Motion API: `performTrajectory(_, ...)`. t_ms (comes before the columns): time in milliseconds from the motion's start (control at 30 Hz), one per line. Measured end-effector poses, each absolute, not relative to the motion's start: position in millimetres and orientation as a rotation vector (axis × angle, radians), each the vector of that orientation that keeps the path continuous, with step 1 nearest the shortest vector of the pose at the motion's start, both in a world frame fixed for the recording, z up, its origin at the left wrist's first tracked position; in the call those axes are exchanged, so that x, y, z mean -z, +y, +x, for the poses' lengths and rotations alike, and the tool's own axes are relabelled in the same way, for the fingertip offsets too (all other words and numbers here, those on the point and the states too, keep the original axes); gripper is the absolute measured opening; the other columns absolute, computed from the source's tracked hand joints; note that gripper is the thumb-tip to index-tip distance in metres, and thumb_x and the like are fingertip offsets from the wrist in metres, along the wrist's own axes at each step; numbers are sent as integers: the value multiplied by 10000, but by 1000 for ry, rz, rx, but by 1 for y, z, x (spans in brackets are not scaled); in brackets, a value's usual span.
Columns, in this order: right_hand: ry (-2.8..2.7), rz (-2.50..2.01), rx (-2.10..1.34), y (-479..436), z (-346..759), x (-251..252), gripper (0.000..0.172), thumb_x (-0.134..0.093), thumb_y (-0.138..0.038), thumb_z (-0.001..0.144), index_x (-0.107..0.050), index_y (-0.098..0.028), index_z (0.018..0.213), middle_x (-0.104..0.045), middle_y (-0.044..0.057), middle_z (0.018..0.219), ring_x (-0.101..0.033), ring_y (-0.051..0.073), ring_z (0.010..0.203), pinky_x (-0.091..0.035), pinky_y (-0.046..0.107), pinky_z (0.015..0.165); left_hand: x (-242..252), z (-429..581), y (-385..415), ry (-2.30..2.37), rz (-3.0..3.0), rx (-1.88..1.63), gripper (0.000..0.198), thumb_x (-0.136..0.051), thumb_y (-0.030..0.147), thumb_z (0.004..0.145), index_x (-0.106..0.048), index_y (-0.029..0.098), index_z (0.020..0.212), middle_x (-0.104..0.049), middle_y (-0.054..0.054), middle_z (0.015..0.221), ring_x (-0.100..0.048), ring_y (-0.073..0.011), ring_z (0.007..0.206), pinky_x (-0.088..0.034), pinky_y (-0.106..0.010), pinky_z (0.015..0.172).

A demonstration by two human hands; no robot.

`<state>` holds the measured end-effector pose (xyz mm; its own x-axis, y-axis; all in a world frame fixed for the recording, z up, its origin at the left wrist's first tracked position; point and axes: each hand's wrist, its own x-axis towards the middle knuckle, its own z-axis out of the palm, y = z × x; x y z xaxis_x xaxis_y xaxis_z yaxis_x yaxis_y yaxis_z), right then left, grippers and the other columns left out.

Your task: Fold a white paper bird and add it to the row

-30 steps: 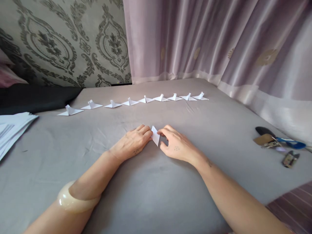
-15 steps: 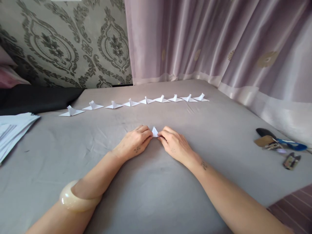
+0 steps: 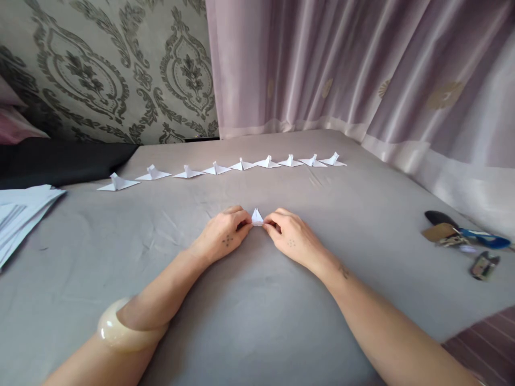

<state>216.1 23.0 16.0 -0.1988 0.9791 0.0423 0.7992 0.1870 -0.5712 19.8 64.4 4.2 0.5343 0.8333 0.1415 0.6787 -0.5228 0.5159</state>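
With fingers of both the left hand (image 3: 225, 231) and the right hand (image 3: 293, 238) pinched on its opposite lower corners, a small folded white paper (image 3: 257, 217) is between them, nearer the wearer than 9 white paper figures (image 3: 241, 165) lined up across the grey cloth (image 3: 257, 316).

Head camera looks forward, down toward folded paper (image 3: 257, 218).

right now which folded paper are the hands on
The folded paper pinched at its sides between the left hand and right hand; the nine others sit in a row farther back, untouched.
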Motion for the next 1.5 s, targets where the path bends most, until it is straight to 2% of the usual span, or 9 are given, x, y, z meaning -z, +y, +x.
performTrajectory(200, -1993, -1690, -689, 28, 217, -15, 224, -476, -271, 937, -686, -231, 870, -652, 38, 939, -612, 156, 788, -428, 269, 711, -9, 22, 64, 1296, 2312, -489, 237, -470, 287, 912, -680, 208, 834, -639, -40, 845, -606, -166, 724, -443, -280, 666)
performTrajectory(300, -1976, -1711, -683, 30, 218, -12, 213, -490, -278, 923, -688, -235, 859, -659, 35, 924, -603, 160, 772, -420, 269, 681, -9, 23, 65, 1323, 2312, -473, 245, -461, 288, 912, -679, 202, 842, -646, -47, 860, -612, -178, 740, -445, -289, 676)
performTrajectory(800, -1908, -1823, -680, 35, 211, -13, 195, -515, -291, 890, -674, -223, 800, -692, 46, 948, -619, 188, 824, -427, 289, 682, -17, 30, 64, 1450, 2210, -422, 205, -504, 279, 846, -660, 180, 756, -647, -45, 814, -588, -170, 679, -437, -274, 629)
performTrajectory(1233, -2005, -1908, -577, 33, 204, -12, 175, -493, -264, 926, -635, -208, 839, -667, 50, 990, -614, 175, 835, -395, 275, 679, -8, 28, 68, 1458, 2206, -379, 168, -535, 311, 848, -601, 193, 749, -624, -30, 815, -585, -180, 710, -431, -290, 633)
performTrajectory(1367, -2045, -1867, -452, 32, 204, -6, 118, -506, -248, 929, -612, -204, 903, -648, 54, 988, -608, 183, 838, -376, 285, 669, -2, 27, 64, 1385, 2396, -501, 103, -490, 246, 902, -580, 198, 918, -619, -47, 953, -595, -204, 869, -472, -297, 699)
performTrajectory(1433, -2073, -1806, -407, 30, 203, -5, 124, -487, -223, 941, -609, -211, 963, -635, 52, 1006, -604, 177, 837, -367, 282, 656, -2, 29, 58, 1304, 2551, -510, 175, -415, 159, 929, -580, 190, 978, -614, -63, 1013, -581, -209, 951, -490, -305, 771)
performTrajectory(1500, -2142, -1719, -371, 26, 202, -5, 205, -430, -159, 954, -611, -220, 1028, -626, 50, 1030, -600, 168, 843, -360, 279, 646, -6, 34, 49, 1266, 2709, -388, 268, -361, 67, 914, -597, 170, 988, -619, -81, 1001, -576, -220, 960, -498, -320, 801)
